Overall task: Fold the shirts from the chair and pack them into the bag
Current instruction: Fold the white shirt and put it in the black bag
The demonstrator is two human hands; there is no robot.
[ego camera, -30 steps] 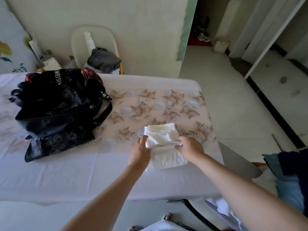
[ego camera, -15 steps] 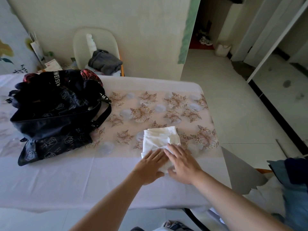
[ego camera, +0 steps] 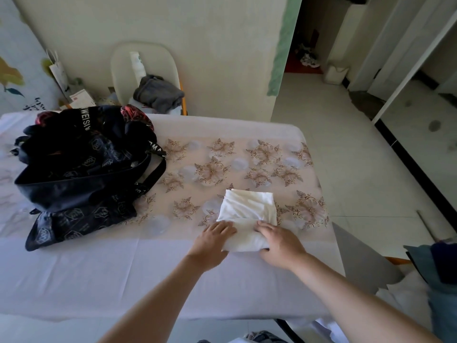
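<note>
A folded white shirt [ego camera: 248,214] lies on the table's near right part. My left hand [ego camera: 212,240] holds its near left edge, fingers laid over the cloth. My right hand [ego camera: 279,243] holds the near right corner the same way; both thumbs are hidden at the shirt's near edge. The black patterned bag [ego camera: 81,174] sits slumped on the table's left side, mouth up, well left of the shirt. A grey garment [ego camera: 158,94] lies bunched on the cream chair [ego camera: 146,58] behind the table.
The table [ego camera: 123,273] wears a white cloth with a floral runner [ego camera: 212,169]. Papers and a paper bag [ego camera: 58,73] stand at the back left wall. Blue and white clothes [ego camera: 435,280] sit at the right edge. An open doorway [ego camera: 311,45] lies beyond.
My hands were pressing together on the middle of the shirt's near half. They have slid apart to its left and right near edges. The shirt stays in place.
</note>
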